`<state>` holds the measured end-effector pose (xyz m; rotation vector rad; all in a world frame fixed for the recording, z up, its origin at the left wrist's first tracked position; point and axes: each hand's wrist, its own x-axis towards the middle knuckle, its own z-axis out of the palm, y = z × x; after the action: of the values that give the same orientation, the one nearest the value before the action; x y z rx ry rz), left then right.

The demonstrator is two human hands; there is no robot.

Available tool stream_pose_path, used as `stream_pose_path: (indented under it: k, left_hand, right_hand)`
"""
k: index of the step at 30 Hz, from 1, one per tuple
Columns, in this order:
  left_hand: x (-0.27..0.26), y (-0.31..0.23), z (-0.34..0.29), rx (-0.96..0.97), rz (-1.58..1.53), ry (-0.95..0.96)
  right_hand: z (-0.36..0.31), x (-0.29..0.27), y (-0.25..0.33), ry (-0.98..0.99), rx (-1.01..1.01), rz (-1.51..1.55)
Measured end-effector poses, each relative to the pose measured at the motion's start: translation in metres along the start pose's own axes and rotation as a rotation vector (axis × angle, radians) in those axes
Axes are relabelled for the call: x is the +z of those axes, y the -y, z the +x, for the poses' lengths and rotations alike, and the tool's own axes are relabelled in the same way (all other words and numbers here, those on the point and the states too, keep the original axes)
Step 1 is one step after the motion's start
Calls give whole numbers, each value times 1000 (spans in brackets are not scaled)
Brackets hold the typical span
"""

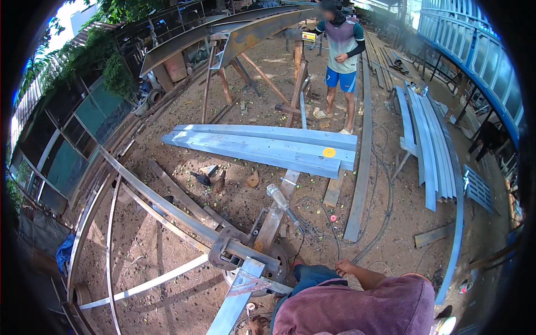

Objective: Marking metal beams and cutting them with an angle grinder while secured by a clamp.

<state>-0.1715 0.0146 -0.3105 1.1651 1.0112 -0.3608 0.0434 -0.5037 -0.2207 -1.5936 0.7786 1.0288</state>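
Observation:
My right hand (345,267) rests by the bent knee of my teal trousers (311,274). Its fingers curl inward near a dark cable, and whatever lies in them is hidden. At the bottom edge, a dark, shaded shape looks like my left hand (258,324); its fingers are unclear. Just above it lies a small white round item (250,307). A grey-blue rectangular steel tube (233,301) slants up to a round flanged metal hub (226,245) in front of me. Beyond it, a grey power tool (277,195) with a cord leans on a flat steel bar (271,226).
Blue-grey steel channels (251,146) lie across the middle, a yellow disc (329,152) on top. Behind them a person (341,50) stands beside raised rusty beams (257,39). More steel lengths (430,139) are stacked at right. Curved metal bars (109,245) spread left; cables (385,206) cross the dirt.

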Motion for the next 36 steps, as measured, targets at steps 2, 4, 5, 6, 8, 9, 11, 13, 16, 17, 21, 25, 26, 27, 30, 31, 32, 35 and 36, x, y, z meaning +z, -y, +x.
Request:
stream_pose_path:
  k: [2,4,5,6,8,9,11,13,16,17,21,25,26,27,30,31,32,35,36]
  left_hand:
    - [1,7,3,-4,8,2]
    - [1,13,5,-7,16,-1]
    - [0,15,6,-9,19,-3]
    - [0,19,7,-12,24,-3]
    - [1,27,8,-21,32,-1]
    - [2,32,8,-29,39,2]
    - [6,44,7,-47,53,11]
    - [-2,55,7,-55,53,-4]
    - [4,55,12,-69,44,48]
    - [5,52,12,-80,30,102]
    - [8,51,22,-128,-33,314]
    - [8,54,25,-165,-80,470]
    - [9,55,25,-161,-64,421]
    - [8,57,24,-158,-50,367]
    - [11,59,20,-148,-3,214]
    - [13,58,20,-145,14,167]
    - [17,57,20,-143,34,122]
    - [18,64,19,-139,55,50]
    - [13,60,8,-128,50,12]
  right_hand:
    - [-4,4,1,-20,-5,-5]
    - [-9,7,4,-36,-9,-11]
    - [-12,9,6,-41,-5,-22]
    - [-14,9,6,-51,1,-31]
    - [-13,10,11,-26,22,9]
    - [-15,9,10,-4,45,51]
    - [-16,7,9,-21,37,47]
    - [-9,14,12,-16,21,26]
    - [-9,15,14,-21,39,39]
    - [-10,15,14,-20,24,18]
    - [-2,12,12,-1,8,-11]
    - [12,4,6,-10,-1,-57]
    - [15,1,2,-17,-10,-79]
    - [17,1,0,-21,-18,-104]
    - [19,-2,-6,-24,-10,-78]
    - [18,-4,-7,-27,-10,-74]
    - [17,-8,-8,-29,3,-72]
    - [16,-4,-6,-32,8,-96]
    - [15,5,-1,-23,-10,-127]
